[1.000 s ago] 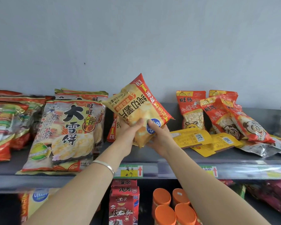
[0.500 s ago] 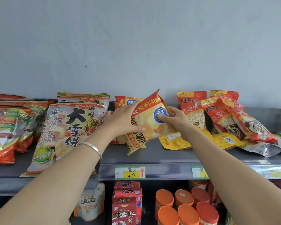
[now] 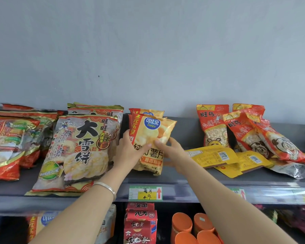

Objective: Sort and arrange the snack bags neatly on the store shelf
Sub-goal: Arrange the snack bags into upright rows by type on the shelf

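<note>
Nearest, on the lower level, orange lids and red cartons are seen, partly cut off by the frame's bottom edge. Above them a price tag w/ a red arrow is fixed to the front rail of the top shelf. Both forearms are stretched up from below; a silver bracelet is worn on the L wrist. The yellow chip bag is stood upright on the shelf deck, approx. mid-shelf, logo facing out. It is grasped by the L hand at its left edge, thumb laid across the front, fingers hidden behind. It is also grasped by the R hand at its lower right side, thumb on the front too. Just behind it a 2nd chip bag of the same kind is stood. Just beside the L hand a big rice-cracker bag is laid back at a slant, w/ more behind it. To the right, apart from the R hand, yellow pouches are laid flat, and red snack bags are propped behind them, some upright, some tipped over. Farthest back a plain grey wall is seen.
</note>
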Motion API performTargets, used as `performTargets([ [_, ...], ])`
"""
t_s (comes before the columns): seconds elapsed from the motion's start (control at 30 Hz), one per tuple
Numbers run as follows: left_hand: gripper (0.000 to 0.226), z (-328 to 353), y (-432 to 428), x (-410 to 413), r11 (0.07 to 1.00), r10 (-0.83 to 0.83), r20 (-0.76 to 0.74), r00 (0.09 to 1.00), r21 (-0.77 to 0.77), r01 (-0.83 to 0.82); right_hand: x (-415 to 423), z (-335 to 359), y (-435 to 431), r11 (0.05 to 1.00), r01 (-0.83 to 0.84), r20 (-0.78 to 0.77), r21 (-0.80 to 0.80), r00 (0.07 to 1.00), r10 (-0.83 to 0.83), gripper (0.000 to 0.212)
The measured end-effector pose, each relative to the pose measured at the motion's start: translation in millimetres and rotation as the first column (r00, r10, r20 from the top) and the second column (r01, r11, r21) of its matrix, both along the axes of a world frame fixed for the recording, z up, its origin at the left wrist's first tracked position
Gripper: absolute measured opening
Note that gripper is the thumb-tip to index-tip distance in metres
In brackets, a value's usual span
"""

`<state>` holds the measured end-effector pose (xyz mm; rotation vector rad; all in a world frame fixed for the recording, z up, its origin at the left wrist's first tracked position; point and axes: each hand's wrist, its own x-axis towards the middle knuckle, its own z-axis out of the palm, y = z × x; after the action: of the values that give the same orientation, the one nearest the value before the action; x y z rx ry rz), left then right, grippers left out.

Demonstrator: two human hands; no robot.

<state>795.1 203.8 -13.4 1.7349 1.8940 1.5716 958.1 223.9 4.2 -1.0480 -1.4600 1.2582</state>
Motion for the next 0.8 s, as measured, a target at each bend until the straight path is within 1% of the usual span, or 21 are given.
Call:
performTargets([
  [0.07,0.07,-3.4,-1.8,0.0,0.997,-0.076,0.182,0.98,0.027,0.072,-7.6,-4.0,4.7,0.997,0.009,-0.004,0.078,1.0,-0.009,0.044],
  [0.13,0.072,-8.0,1.8,-6.4,0.987,-0.161,0.355,0.921,0.039,0.157,-12.2,-5.4,11.5,0.99,0.024,-0.018,0.137,1.0,-0.022,0.035],
  [0.17,0.074,-11.9,6.2,-11.5,0.983,-0.171,0.395,0.902,0.015,0.18,-14.6,-7.7,14.7,0.988,0.028,-0.011,0.149,1.0,-0.026,0.033],
  [0.23,0.068,-15.9,11.6,-16.5,0.962,-0.24,0.477,0.845,-0.002,0.274,-20.1,-17.3,19.7,0.991,0.024,-0.001,0.131,1.0,-0.024,0.034],
  [0.3,0.05,-13.5,11.4,-14.3,0.92,-0.325,0.574,0.752,0.008,0.392,-24.2,-28.3,23.0,0.995,0.019,0.013,0.093,1.0,-0.02,0.044],
  [0.33,0.045,-13.4,14.0,-13.5,0.907,-0.341,0.601,0.723,0.007,0.422,-25.2,-31.2,23.6,0.995,0.024,0.019,0.094,0.999,-0.026,0.046],
  [0.4,0.045,-14.3,18.2,-11.8,0.894,-0.353,0.618,0.702,0.001,0.448,-24.5,-33.9,27.3,0.993,0.046,0.02,0.107,0.999,-0.048,0.048],
  [0.5,0.062,-16.9,20.0,-6.9,0.89,-0.369,0.63,0.683,0.029,0.454,-23.0,-35.1,31.7,0.988,0.097,0.025,0.119,0.995,-0.101,0.055],
  [0.63,0.083,-22.0,20.9,-6.5,0.94,-0.291,0.587,0.755,0.031,0.339,-23.3,-36.5,34.1,0.989,0.113,0.024,0.096,0.993,-0.116,0.058],
  [0.67,0.09,-22.8,20.9,-7.2,0.96,-0.25,0.542,0.803,0.03,0.279,-23.3,-36.2,34.0,0.99,0.109,0.014,0.085,0.994,-0.111,0.059],
  [0.7,0.095,-22.0,19.9,-7.4,0.979,-0.193,0.462,0.866,0.03,0.203,-23.1,-36.4,33.8,0.991,0.108,0.003,0.083,0.994,-0.109,0.059],
  [0.73,0.094,-21.5,19.5,-7.4,0.991,-0.131,0.352,0.927,0.055,0.12,-22.8,-36.1,32.1,0.989,0.113,-0.009,0.094,0.994,-0.113,0.061],
  [0.77,0.087,-20.5,18.0,-6.3,0.994,-0.056,0.24,0.969,0.105,0.032,-22.4,-35.6,29.9,0.986,0.128,-0.022,0.11,0.992,-0.126,0.063],
  [0.8,0.077,-19.4,16.3,-4.8,0.985,0.034,0.141,0.989,0.165,-0.058,-21.7,-35.4,28.3,0.98,0.155,-0.027,0.124,0.988,-0.152,0.069],
])
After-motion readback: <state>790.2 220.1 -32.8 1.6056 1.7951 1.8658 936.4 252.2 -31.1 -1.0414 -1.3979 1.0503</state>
